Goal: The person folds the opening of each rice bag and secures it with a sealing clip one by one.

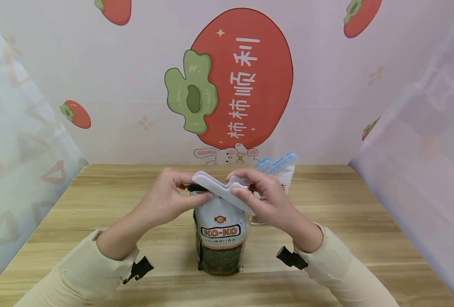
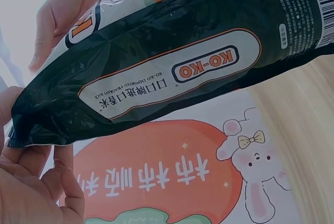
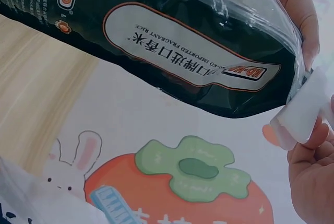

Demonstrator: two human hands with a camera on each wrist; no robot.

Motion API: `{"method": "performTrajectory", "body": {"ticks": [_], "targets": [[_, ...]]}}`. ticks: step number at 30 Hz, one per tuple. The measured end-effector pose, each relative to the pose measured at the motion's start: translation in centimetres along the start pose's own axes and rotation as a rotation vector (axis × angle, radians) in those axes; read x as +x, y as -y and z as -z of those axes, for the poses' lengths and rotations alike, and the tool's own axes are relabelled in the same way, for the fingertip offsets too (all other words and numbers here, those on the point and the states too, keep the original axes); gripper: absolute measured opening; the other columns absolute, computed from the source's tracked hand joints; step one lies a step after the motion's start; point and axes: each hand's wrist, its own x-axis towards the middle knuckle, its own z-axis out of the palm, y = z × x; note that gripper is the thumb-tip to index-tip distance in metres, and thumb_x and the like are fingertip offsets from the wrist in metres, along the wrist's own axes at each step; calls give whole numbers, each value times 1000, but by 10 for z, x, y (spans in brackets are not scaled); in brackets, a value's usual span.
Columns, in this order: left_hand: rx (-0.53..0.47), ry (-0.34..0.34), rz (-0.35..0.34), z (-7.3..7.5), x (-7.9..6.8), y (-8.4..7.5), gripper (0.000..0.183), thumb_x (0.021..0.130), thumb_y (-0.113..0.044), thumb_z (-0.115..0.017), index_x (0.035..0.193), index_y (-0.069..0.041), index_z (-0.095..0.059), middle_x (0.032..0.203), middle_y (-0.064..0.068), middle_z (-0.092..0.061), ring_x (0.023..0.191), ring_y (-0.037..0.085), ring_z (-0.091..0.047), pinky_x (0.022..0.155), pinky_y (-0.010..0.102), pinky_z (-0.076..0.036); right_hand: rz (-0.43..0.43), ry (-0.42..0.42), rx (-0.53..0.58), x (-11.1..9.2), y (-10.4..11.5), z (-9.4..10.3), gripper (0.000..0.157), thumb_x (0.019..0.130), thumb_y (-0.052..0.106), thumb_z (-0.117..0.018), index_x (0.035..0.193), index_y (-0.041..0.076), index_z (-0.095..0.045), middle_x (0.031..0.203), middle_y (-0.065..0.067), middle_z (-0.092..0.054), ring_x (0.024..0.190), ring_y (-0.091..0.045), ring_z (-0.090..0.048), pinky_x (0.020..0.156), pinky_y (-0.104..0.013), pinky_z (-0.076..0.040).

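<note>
A KO-KO rice bag (image 1: 221, 251), dark green with a pale front, stands upright on the table. My left hand (image 1: 167, 198) pinches the left side of its gathered top edge between thumb and fingers. A white bag-sealing clip (image 1: 211, 184) lies slantwise across the top of the bag, held by my right hand (image 1: 267, 196) with thumb and fingers. In the right wrist view the clip (image 3: 302, 114) is at the bag's top edge; whether its arms are locked is not visible. The left wrist view shows the dark side of the bag (image 2: 172, 72) and my left fingers at its folded corner.
Behind my right hand stands a smaller pale bag (image 1: 287, 177) with a blue sealing clip (image 1: 277, 164) across its top. The wood-grain table (image 1: 135, 256) ends at a printed backdrop (image 1: 135, 64). Cloth side walls rise to the left and right.
</note>
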Motion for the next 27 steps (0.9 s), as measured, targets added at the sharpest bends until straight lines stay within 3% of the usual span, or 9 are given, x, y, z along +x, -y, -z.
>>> {"method": "performTrajectory", "body": {"ticks": [15, 20, 24, 27], "targets": [[8, 0, -5, -2, -3, 4, 12, 83, -13, -78, 95, -15, -80, 87, -4, -77, 76, 8, -58, 70, 32, -44, 20, 6, -18, 0, -1, 1, 26, 99, 23, -62, 110, -1, -63, 87, -11, -66, 63, -10, -52, 52, -23, -47], [-9, -30, 13, -3, -5, 7, 14, 83, -12, -78, 97, -14, -79, 86, -2, -76, 76, 9, -58, 72, 33, -44, -85, 27, -32, -3, -2, 5, 26, 95, 17, -67, 116, 2, -62, 94, -10, -69, 72, -9, -56, 55, -24, -48], [-25, -44, 29, -4, -5, 10, 18, 84, -13, -78, 102, -12, -78, 90, 0, -77, 80, 10, -59, 75, 32, -47, -198, 66, -3, -9, -6, 10, 37, 91, 5, -70, 126, 2, -58, 114, -15, -71, 93, -8, -66, 68, -28, -55], [-63, -36, 54, -5, -5, 13, 23, 85, -15, -77, 108, -10, -76, 97, 3, -77, 86, 11, -63, 80, 32, -52, -257, 89, 15, -16, -11, 12, 46, 89, 3, -72, 131, 3, -55, 123, -15, -68, 108, -12, -67, 81, -33, -58]]}}
